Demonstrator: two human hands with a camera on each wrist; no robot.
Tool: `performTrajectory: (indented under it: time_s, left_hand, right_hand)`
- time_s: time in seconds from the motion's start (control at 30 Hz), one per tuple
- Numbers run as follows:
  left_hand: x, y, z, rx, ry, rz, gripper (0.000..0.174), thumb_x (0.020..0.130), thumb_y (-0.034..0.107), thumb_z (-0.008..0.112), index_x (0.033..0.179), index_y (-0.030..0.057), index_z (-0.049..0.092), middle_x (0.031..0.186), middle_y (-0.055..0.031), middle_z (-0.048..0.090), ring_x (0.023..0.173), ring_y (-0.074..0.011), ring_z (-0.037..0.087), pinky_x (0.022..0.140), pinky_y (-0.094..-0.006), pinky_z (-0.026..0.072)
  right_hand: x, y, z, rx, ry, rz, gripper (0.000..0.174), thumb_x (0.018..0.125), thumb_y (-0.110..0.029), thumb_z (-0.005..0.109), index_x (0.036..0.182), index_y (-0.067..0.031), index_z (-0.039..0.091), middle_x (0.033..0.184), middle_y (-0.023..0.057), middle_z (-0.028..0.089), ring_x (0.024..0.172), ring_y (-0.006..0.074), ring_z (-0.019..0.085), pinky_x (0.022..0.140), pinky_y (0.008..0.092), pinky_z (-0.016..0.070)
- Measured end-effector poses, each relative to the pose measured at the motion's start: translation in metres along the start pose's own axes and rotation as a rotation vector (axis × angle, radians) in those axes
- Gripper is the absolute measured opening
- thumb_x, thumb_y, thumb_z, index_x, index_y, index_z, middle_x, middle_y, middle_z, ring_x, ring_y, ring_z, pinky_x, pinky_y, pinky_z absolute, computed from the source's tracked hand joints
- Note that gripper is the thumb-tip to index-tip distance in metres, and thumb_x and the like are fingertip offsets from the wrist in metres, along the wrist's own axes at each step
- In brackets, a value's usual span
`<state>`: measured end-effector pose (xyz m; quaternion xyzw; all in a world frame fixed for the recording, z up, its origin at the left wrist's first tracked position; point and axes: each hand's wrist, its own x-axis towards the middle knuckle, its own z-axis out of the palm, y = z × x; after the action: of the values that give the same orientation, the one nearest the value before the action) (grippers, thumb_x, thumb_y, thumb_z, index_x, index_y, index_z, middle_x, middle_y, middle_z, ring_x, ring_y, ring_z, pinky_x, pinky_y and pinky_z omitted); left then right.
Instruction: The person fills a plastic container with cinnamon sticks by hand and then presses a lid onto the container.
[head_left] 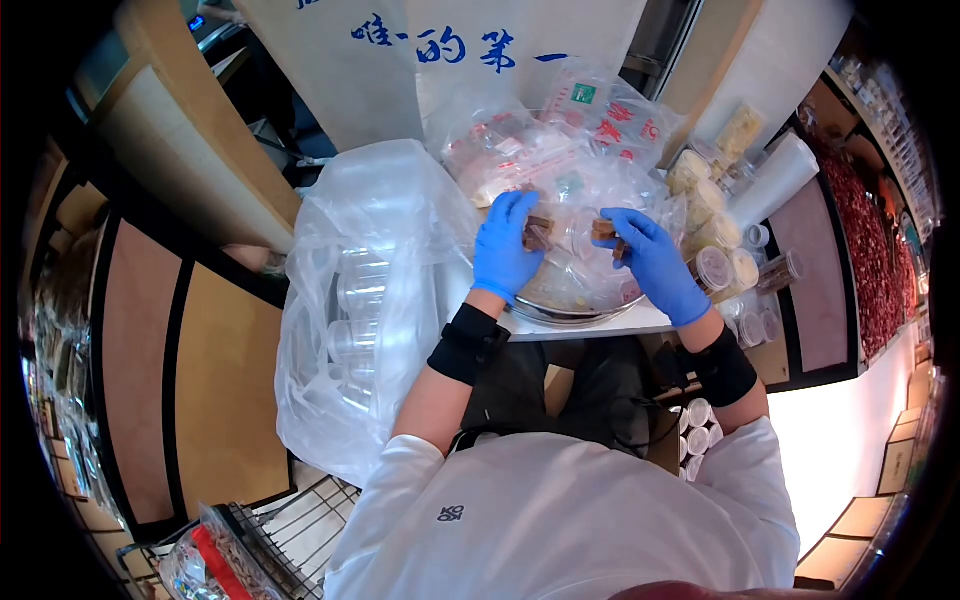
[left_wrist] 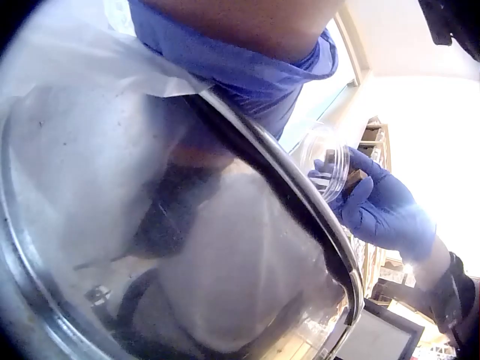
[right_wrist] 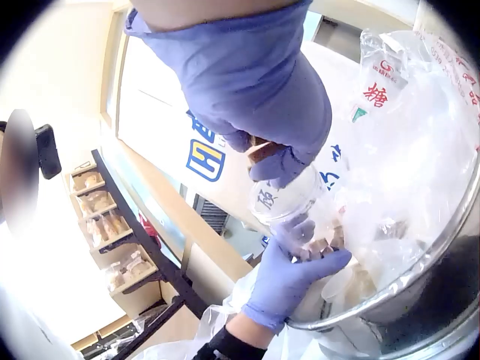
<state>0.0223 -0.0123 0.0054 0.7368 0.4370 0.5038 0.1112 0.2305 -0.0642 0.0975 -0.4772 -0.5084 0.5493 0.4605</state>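
Note:
Both hands wear blue gloves. My left hand has its fingers curled around several brown pieces, and in the right wrist view this hand lies beneath them. My right hand pinches brown pieces between thumb and fingers; one piece shows clearly in the right wrist view. Between the hands is a clear plastic jar, close to the fingers of both; which fingers support it, I cannot tell. In the left wrist view the jar overlaps the right hand.
Under the hands, a round metal basin holds clear plastic bags with red print. A big translucent bag of empty jars stands at the left. Filled jars and a white roll are at the right.

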Motion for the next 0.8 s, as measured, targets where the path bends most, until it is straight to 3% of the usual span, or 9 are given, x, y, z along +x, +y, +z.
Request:
performTrajectory:
  time_s: [0.07, 0.17, 0.33, 0.47, 0.57, 0.63, 0.8]
  left_hand:
    - [0.001, -0.002, 0.0, -0.029, -0.025, -0.031, 0.069, 0.06, 0.005, 0.073, 0.124, 0.0119, 0.049, 0.122, -0.0139, 0.05, 0.11, -0.0327, 0.051, 0.086, -0.0378, 0.0484]
    - [0.001, 0.002, -0.001, 0.042, 0.011, 0.011, 0.068, 0.06, 0.004, 0.072, 0.123, 0.0119, 0.05, 0.122, -0.0143, 0.05, 0.111, -0.0335, 0.05, 0.089, -0.0385, 0.0469]
    - [-0.001, 0.0, 0.001, 0.14, -0.002, 0.048, 0.067, 0.06, 0.004, 0.072, 0.123, 0.012, 0.05, 0.121, -0.0151, 0.05, 0.113, -0.0349, 0.049, 0.093, -0.0399, 0.0441]
    - [0.0, 0.003, 0.0, 0.138, -0.045, 0.076, 0.065, 0.061, 0.004, 0.07, 0.123, 0.0119, 0.05, 0.121, -0.0156, 0.05, 0.113, -0.0351, 0.049, 0.094, -0.0406, 0.0436]
    - [-0.001, 0.001, 0.002, 0.097, -0.003, 0.072, 0.064, 0.061, 0.003, 0.069, 0.122, 0.0117, 0.051, 0.12, -0.0153, 0.05, 0.114, -0.0352, 0.049, 0.094, -0.041, 0.0433]
    - [0.0, 0.002, 0.001, 0.097, -0.047, 0.074, 0.063, 0.061, 0.002, 0.068, 0.121, 0.0116, 0.051, 0.12, -0.0149, 0.05, 0.114, -0.0351, 0.049, 0.094, -0.041, 0.0432]
    - [-0.002, 0.002, 0.002, 0.145, -0.079, 0.12, 0.062, 0.061, 0.001, 0.067, 0.121, 0.0116, 0.051, 0.12, -0.0141, 0.05, 0.115, -0.0347, 0.048, 0.094, -0.0401, 0.0431]
  right_hand:
    - [0.0, 0.0, -0.001, 0.043, 0.002, 0.056, 0.028, 0.086, -0.012, 0.063, 0.112, -0.0026, 0.06, 0.084, 0.0056, 0.063, 0.067, 0.0096, 0.057, 0.061, 0.0215, 0.0477]
    - [0.001, 0.012, 0.002, -0.096, -0.08, -0.069, 0.034, 0.086, -0.01, 0.062, 0.119, -0.0009, 0.057, 0.091, 0.0074, 0.064, 0.073, 0.0113, 0.058, 0.065, 0.0231, 0.0501]
    - [0.006, 0.012, 0.002, -0.164, -0.279, 0.089, 0.041, 0.084, -0.005, 0.06, 0.124, -0.0026, 0.054, 0.104, 0.0089, 0.061, 0.086, 0.0141, 0.06, 0.074, 0.0265, 0.0525]
    - [0.007, 0.007, -0.006, -0.346, -0.429, 0.06, 0.042, 0.083, -0.003, 0.058, 0.125, -0.0035, 0.053, 0.108, 0.0078, 0.059, 0.085, 0.0136, 0.06, 0.074, 0.0271, 0.0524]
    - [0.001, 0.005, -0.008, -0.32, -0.454, -0.032, 0.044, 0.082, 0.0, 0.054, 0.126, -0.0039, 0.052, 0.1, 0.0035, 0.057, 0.08, 0.011, 0.057, 0.072, 0.0262, 0.0517]
    - [-0.003, -0.005, -0.007, -0.418, -0.472, 0.203, 0.055, 0.076, 0.004, 0.054, 0.131, -0.0054, 0.05, 0.089, 0.0012, 0.056, 0.072, 0.0077, 0.055, 0.066, 0.0225, 0.0486]
    - [0.0, 0.005, -0.006, -0.44, -0.566, 0.161, 0.055, 0.078, -0.002, 0.055, 0.132, -0.0064, 0.049, 0.079, -0.0013, 0.052, 0.063, 0.0058, 0.05, 0.058, 0.0221, 0.046]
